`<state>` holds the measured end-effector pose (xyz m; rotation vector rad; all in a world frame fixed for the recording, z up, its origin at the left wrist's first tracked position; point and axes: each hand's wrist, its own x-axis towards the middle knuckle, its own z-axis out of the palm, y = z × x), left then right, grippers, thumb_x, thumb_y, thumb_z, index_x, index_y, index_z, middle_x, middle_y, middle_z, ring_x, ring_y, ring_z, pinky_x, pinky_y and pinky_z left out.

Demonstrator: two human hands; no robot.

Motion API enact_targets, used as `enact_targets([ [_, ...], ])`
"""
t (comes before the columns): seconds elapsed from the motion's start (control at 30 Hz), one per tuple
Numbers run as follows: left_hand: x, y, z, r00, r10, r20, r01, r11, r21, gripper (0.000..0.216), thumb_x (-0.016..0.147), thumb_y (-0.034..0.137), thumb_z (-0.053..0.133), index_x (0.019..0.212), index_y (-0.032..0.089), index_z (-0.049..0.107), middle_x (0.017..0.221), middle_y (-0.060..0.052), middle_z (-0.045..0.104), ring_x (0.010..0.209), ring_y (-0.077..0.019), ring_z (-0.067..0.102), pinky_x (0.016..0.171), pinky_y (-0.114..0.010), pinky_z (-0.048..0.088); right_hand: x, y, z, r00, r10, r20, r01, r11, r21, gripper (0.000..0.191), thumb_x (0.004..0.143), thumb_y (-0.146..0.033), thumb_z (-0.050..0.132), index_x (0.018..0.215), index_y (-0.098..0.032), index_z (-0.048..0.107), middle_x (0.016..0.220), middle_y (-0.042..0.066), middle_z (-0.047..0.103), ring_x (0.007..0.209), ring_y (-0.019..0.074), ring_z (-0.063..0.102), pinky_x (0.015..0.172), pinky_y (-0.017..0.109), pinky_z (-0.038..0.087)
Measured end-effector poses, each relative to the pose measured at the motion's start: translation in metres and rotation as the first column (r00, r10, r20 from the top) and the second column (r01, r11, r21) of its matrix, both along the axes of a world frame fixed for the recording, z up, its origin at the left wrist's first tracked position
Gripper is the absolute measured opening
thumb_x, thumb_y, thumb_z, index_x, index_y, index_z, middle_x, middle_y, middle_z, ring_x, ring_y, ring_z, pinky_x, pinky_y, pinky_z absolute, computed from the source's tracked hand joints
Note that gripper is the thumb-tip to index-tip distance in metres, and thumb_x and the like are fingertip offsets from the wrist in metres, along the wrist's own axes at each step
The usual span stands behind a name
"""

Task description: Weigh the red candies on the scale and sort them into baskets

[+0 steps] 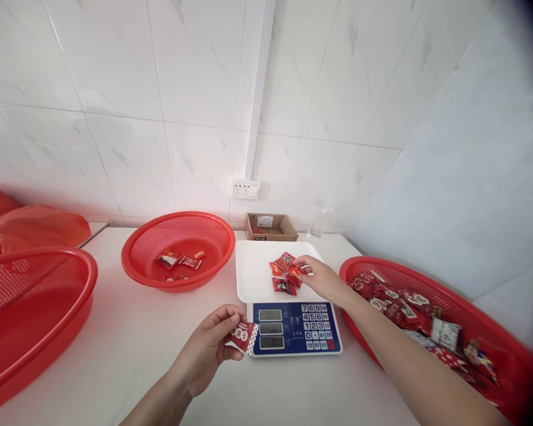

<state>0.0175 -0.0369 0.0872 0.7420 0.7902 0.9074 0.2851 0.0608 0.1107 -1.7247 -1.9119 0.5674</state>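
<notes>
My left hand pinches a small red candy packet with a dotted edge, held in front of the scale's displays. Over the white weighing tray, my right hand has its fingers closed on a red wrapped candy. Several more red wrapped candies lie on the tray beside and under those fingertips. In front of the tray is the blue keypad panel of the digital scale; its display digits are too faint to read.
Wrapped snacks fill a red basket on the right. A red basket behind left holds several packets; another red basket stands at far left. Behind the scale sit a cardboard box and a clear plastic item. A socket is on the wall.
</notes>
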Motion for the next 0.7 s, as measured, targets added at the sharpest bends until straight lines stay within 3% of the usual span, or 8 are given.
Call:
enact_targets([
  [0.2,0.001,0.0,0.0,1.0,-0.016,-0.001,0.016,1.0,0.005,0.021,0.078,0.037,0.063,0.084,0.017,0.057,0.075,0.001,0.058,0.057,-0.0064,0.05,0.049,-0.017,0.047,-0.008,0.006,-0.01,0.994,0.013,-0.108,-0.007,0.998,0.057,0.028,0.077,-0.01,0.047,0.102,-0.018,0.057,0.108,0.007,0.064,0.098,0.0152,0.059,0.09,0.03,0.043],
  [0.4,0.0,0.0,0.0,1.0,-0.005,-0.015,0.005,1.0,0.0,0.021,0.077,0.037,0.064,0.084,0.018,0.058,0.076,0.0,0.057,0.058,-0.0069,0.051,0.049,-0.017,0.047,-0.008,0.004,-0.016,0.983,0.104,0.154,-0.106,0.994,0.003,0.028,0.078,-0.011,0.046,0.093,-0.02,0.067,0.1,0.004,0.068,0.093,0.0194,0.06,0.087,0.034,0.044],
  [0.53,0.001,0.001,0.001,0.999,-0.025,-0.033,0.025,1.0,0.018,0.021,0.077,0.037,0.064,0.083,0.018,0.057,0.077,0.0,0.058,0.058,-0.0075,0.051,0.05,-0.018,0.046,-0.014,-0.004,-0.013,0.961,0.128,0.246,-0.153,0.985,0.083,0.031,0.078,-0.01,0.046,0.096,-0.021,0.069,0.101,0.005,0.067,0.102,0.0207,0.055,0.093,0.034,0.04],
  [0.63,0.001,-0.002,-0.001,0.994,-0.039,-0.097,0.047,0.996,0.08,0.02,0.079,0.036,0.061,0.09,0.02,0.056,0.086,-0.002,0.06,0.065,-0.0105,0.056,0.056,-0.022,0.048,-0.021,-0.032,-0.002,0.994,0.062,0.094,-0.076,0.985,0.157,0.027,0.083,-0.021,0.047,0.102,-0.023,0.066,0.108,0.006,0.064,0.109,0.023,0.051,0.097,0.04,0.037],
  [0.7,0.002,-0.007,-0.003,0.981,-0.011,-0.195,0.048,0.982,0.185,0.022,0.08,0.031,0.059,0.1,0.022,0.054,0.094,-0.003,0.06,0.073,-0.0136,0.059,0.064,-0.025,0.048,-0.026,-0.061,0.003,0.984,0.097,-0.149,-0.086,0.993,0.076,0.029,0.084,-0.033,0.049,0.109,-0.026,0.061,0.116,0.006,0.06,0.111,0.0236,0.051,0.095,0.042,0.039],
])
